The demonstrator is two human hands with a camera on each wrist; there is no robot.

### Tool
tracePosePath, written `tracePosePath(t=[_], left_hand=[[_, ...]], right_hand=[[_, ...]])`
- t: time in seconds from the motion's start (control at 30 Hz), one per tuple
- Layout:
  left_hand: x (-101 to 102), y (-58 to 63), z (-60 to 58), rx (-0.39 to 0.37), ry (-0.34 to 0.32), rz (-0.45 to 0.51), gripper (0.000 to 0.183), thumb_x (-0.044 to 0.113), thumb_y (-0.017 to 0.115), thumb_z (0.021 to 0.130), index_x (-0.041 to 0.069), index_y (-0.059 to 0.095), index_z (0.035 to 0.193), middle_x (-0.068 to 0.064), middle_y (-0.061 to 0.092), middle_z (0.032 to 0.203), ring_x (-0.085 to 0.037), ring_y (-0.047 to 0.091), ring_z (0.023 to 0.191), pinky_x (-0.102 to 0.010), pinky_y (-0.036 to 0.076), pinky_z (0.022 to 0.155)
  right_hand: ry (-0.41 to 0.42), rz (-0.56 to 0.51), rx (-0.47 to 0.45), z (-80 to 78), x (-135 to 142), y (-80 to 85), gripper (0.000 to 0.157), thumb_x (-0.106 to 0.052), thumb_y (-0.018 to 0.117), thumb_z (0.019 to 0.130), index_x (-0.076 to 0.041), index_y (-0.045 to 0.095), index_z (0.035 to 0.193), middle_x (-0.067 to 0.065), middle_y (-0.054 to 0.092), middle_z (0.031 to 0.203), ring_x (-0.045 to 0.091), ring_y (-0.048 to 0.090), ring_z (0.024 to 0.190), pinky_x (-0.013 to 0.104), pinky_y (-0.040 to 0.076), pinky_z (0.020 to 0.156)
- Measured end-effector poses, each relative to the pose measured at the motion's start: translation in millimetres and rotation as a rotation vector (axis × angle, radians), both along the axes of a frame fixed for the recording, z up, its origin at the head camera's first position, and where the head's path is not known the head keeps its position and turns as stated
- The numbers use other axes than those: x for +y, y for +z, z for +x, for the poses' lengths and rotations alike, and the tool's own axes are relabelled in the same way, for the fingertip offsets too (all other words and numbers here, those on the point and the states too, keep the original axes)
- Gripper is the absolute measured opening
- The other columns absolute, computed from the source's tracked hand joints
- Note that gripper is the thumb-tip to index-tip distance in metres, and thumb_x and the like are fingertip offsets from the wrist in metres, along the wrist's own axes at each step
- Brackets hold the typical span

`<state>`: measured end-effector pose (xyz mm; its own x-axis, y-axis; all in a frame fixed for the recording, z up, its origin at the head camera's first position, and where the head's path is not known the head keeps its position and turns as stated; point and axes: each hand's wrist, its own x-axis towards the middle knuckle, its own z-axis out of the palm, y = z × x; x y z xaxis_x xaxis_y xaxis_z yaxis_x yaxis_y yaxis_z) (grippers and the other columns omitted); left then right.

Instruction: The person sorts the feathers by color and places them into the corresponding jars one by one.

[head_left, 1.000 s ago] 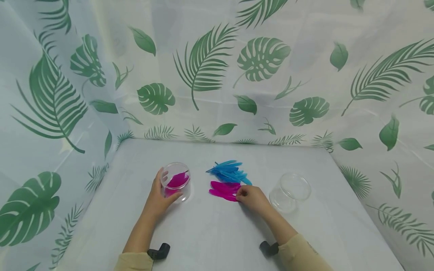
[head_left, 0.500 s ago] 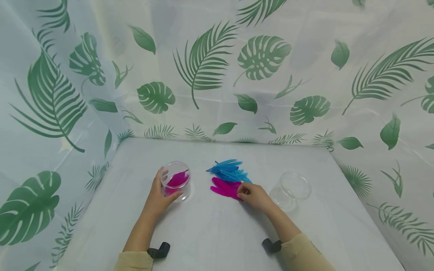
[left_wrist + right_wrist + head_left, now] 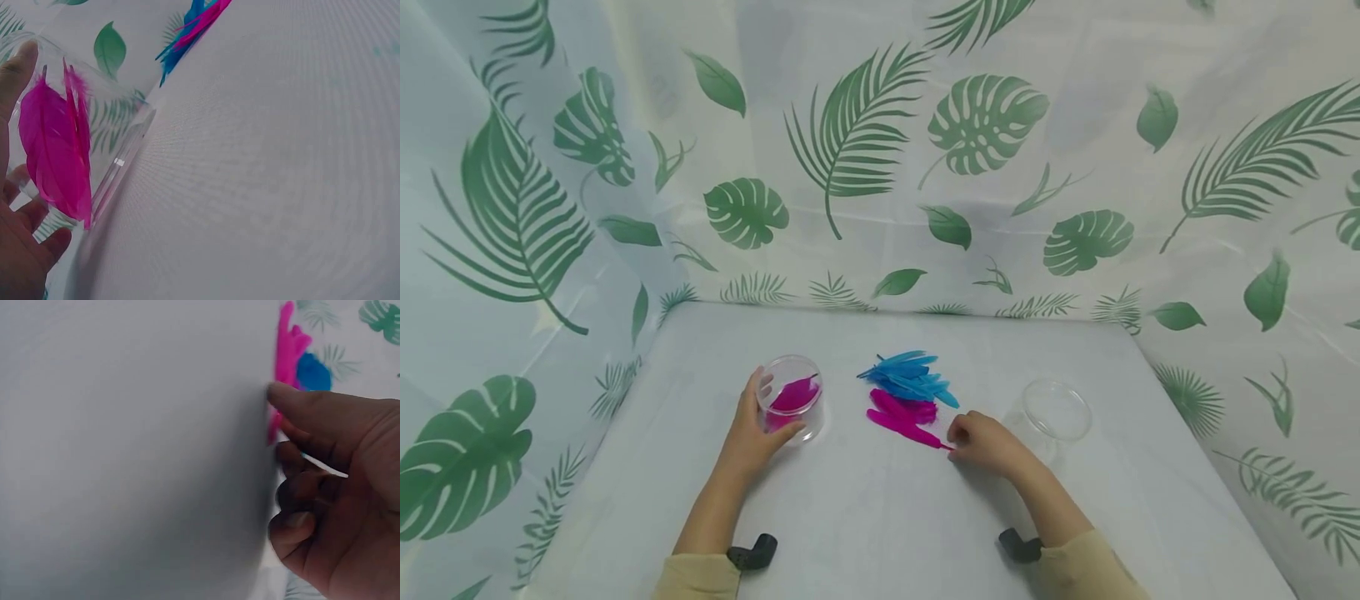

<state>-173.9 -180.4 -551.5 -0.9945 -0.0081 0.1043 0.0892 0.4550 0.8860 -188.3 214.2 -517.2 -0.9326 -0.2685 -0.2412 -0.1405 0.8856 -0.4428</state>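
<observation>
In the head view my left hand (image 3: 752,429) grips a clear plastic jar (image 3: 808,427), thumb and fingers curved round its sides. Magenta feathers (image 3: 53,150) stand inside the jar, as the left wrist view shows. My right hand (image 3: 992,443) pinches the quill end of a single magenta feather (image 3: 906,428), whose vane lies slanted on the table. Just behind it are more magenta feathers (image 3: 917,410), partly tucked under a heap of blue feathers (image 3: 906,377). In the right wrist view the pinched quill is mostly hidden by the thumb.
A second clear jar (image 3: 1057,410) stands right of the right hand, partly covered by that hand and wrist. The white table (image 3: 865,517) ends at a leaf-printed curtain (image 3: 880,167) behind and at both sides.
My right hand has moved right and toward me, drawing one magenta feather partly out of the magenta pile. My left hand and its jar have stayed in place.
</observation>
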Motion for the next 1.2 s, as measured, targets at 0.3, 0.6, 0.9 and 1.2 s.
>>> tracePosePath(t=[0.3,0.6,0.9,1.2], left_hand=[[-2,-2.5,-1.0,0.002,0.005,0.005,0.113,0.05,0.083,0.074,0.034,0.008,0.157,-0.002,0.032,0.159,-0.032,0.032,0.147,-0.061,0.031,0.115],[-2,0.2,0.6,-0.004,0.005,0.01,0.113,0.048,0.083,0.075,0.034,0.007,0.157,-0.003,0.032,0.159,-0.032,0.031,0.148,-0.06,0.03,0.115],[-3,-0.3,-0.2,0.0,0.008,0.011,0.112,0.043,0.084,0.076,0.034,0.008,0.157,-0.003,0.032,0.159,-0.033,0.032,0.147,-0.06,0.031,0.115],[0,0.5,-0.1,-0.024,0.006,0.015,0.113,0.047,0.084,0.075,0.036,0.007,0.157,-0.002,0.031,0.159,-0.032,0.031,0.148,-0.059,0.03,0.116]], right_hand=[[-0.047,-0.099,0.028,1.4,4,-11.1,0.011,-0.019,0.076,0.086,-0.023,0.065,0.085,-0.006,0.059,0.084,0.012,0.055,0.082,0.03,0.051,0.078],[-0.064,-0.285,0.041,-2.8,7,-4.4,0.007,-0.024,0.073,0.089,-0.028,0.069,0.093,-0.006,0.064,0.085,0.015,0.056,0.081,0.025,0.05,0.068],[-0.144,-0.567,0.024,-24.5,-9,30.8,0.021,-0.039,0.072,0.09,-0.021,0.074,0.1,0.005,0.07,0.097,0.023,0.06,0.09,0.033,0.053,0.075],[-0.112,-0.596,0.021,-53.5,-57,83.8,0.023,-0.045,0.072,0.088,-0.026,0.074,0.1,0.002,0.071,0.104,0.025,0.062,0.1,0.035,0.055,0.081]])
